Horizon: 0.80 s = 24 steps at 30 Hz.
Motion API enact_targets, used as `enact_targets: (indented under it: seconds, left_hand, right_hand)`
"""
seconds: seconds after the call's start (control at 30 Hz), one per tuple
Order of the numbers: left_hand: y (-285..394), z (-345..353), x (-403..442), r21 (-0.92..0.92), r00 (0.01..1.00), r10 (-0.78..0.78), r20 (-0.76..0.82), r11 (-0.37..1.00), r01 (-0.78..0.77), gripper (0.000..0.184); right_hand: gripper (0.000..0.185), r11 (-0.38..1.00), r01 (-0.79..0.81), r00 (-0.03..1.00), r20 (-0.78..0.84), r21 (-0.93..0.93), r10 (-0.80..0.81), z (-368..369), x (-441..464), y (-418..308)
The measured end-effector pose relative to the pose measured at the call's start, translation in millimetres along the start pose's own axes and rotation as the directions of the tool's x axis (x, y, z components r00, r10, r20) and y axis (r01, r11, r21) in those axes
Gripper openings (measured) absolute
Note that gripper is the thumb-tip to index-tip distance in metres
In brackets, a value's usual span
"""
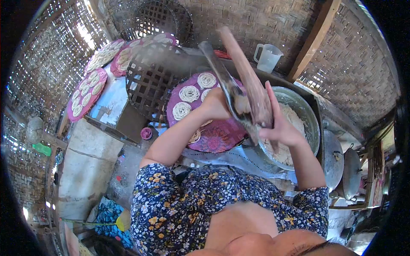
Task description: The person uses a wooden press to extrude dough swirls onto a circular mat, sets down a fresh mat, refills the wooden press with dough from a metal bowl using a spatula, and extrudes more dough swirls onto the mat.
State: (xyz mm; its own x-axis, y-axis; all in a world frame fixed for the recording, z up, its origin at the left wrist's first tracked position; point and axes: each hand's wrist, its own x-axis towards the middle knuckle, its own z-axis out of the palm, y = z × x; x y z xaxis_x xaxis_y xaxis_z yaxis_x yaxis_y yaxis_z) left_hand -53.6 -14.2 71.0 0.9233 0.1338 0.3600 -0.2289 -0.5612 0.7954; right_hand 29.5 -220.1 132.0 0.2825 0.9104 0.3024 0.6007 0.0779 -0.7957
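My left hand point(217, 105) is wrapped around a wooden hand press, whose dark arm point(221, 70) and paler brown arm point(244, 64) spread apart toward the wall. Against the pale arm's lower end is my right hand point(284, 130), fingers stretched apart and slightly blurred; whether it carries any dough is unclear. Below it stands a large metal basin point(315, 123) with pale dough point(294, 117) inside. Under my left hand lies a round pink-purple mat point(218, 138) bearing several white coils of noodle strands point(188, 94). The press hides part of the mat and basin.
More pink mats with coils point(87, 94) rest at the left on a box point(109, 106). A dark woven tray point(149, 85) leans beside the mat. A clear plastic jug point(269, 58) stands by the woven wall. A small pink tub point(146, 133) sits left; metal lids point(332, 155) lean right.
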Motion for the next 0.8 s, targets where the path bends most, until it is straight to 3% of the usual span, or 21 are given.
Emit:
enact_targets:
  seconds: [0.03,0.07,0.1,0.13,0.17,0.23,0.27,0.33,0.43,0.53,0.57,0.63,0.73,0.77,0.8]
  left_hand:
    - [11,-4,4,0.007,0.998,-0.033,-0.046,0.999,0.033,0.068]
    - [16,-8,6,0.011,0.993,-0.067,-0.095,0.998,0.068,0.077]
    - [11,-16,6,-0.058,0.998,-0.06,-0.034,0.997,0.058,0.083]
    - [16,-33,4,-0.385,0.994,0.015,0.104,0.922,0.026,0.09]
    - [25,-50,6,-0.576,0.975,0.1,0.198,0.817,0.033,0.099]
    - [41,-75,21,-0.958,0.958,0.283,-0.039,0.261,-0.117,0.107]
    - [64,-80,18,-0.954,0.918,0.36,-0.166,0.178,-0.242,0.108]
    - [72,-83,23,-0.97,0.731,0.648,-0.214,-0.051,-0.239,0.092]
    - [56,-79,20,-0.917,0.821,0.538,-0.192,0.201,-0.345,0.091]
    - [11,-62,20,-0.926,0.931,0.22,-0.292,0.178,-0.333,0.064]
    - [-9,-57,20,-0.953,0.94,0.192,-0.283,0.052,-0.297,0.055]
    - [-40,-52,20,-0.953,0.955,0.148,-0.257,-0.203,-0.225,0.04]
    - [-52,-55,9,-0.941,0.974,-0.003,-0.227,-0.258,-0.22,0.047]
    - [-52,-54,5,-0.942,0.96,-0.101,-0.261,-0.189,-0.276,0.05]
    - [-53,-54,2,-0.936,0.959,-0.054,-0.278,-0.21,-0.283,0.049]
  right_hand:
    - [0.085,0.92,-0.269,0.955,0.2,0.285,0.217,-9,-2,12]
    - [0.083,0.696,-0.543,0.827,0.443,0.471,0.346,-17,-4,29]
    - [0.105,0.643,-0.582,0.793,0.521,0.497,0.316,-13,-17,73]
    - [0.104,0.602,-0.57,0.804,0.532,0.56,0.266,-7,-20,64]
    - [0.103,0.554,-0.557,0.814,0.54,0.619,0.215,-1,-23,49]
    - [0.104,0.469,-0.582,0.792,0.594,0.664,0.141,5,-27,31]
    - [0.106,0.436,-0.621,0.757,0.642,0.651,0.119,7,-30,26]
    - [0.111,0.415,-0.688,0.684,0.723,0.595,0.095,7,-35,22]
    - [0.121,0.484,-0.728,0.608,0.784,0.486,0.128,-10,-37,24]
    - [0.116,0.416,-0.762,0.64,0.673,0.496,0.371,-14,-40,30]
    - [0.103,0.465,-0.749,0.631,0.721,0.472,0.286,-16,-36,40]
    - [0.097,0.486,-0.762,0.623,0.692,0.429,0.365,-11,-34,51]
    - [0.082,0.53,-0.752,0.631,0.663,0.393,0.404,-3,-27,50]
    - [0.08,0.555,-0.748,0.625,0.667,0.363,0.406,-1,-24,50]
    - [0.078,0.579,-0.743,0.619,0.671,0.334,0.407,0,-22,50]
